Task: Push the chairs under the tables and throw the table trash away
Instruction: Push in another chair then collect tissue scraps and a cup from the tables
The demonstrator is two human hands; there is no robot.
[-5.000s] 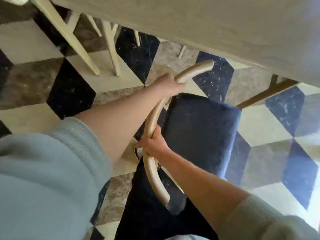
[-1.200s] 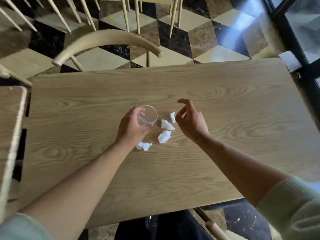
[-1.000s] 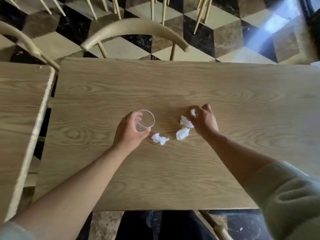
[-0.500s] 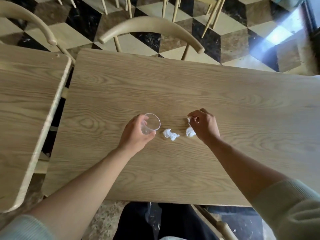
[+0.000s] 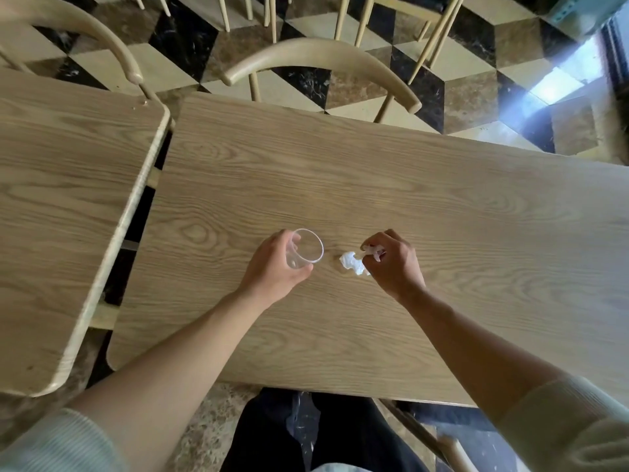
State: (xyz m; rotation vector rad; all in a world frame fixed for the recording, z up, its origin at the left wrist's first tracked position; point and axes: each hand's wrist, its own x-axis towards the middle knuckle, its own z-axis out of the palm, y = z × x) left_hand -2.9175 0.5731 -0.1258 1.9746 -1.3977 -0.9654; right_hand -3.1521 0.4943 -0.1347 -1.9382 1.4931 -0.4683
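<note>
A clear plastic cup [image 5: 306,248] stands on the light wooden table [image 5: 374,185], and my left hand [image 5: 274,267] is wrapped around its left side. One crumpled white paper ball [image 5: 350,262] lies on the table just right of the cup. My right hand [image 5: 391,260] is closed beside it, its fingertips touching the ball, with bits of white paper showing between the fingers. A curved-back wooden chair [image 5: 320,59] is tucked in at the table's far edge.
A second wooden table [image 5: 61,199] stands to the left across a narrow gap, with another chair back [image 5: 78,25] behind it. More chair legs stand on the chequered marble floor [image 5: 476,97] beyond. A chair's wooden frame [image 5: 452,447] shows by my legs at the near edge.
Five seconds ago both hands gripped a chair back. Since a second ago my right hand has gathered paper balls from the table and moved left to the last one. The cup hand held still.
</note>
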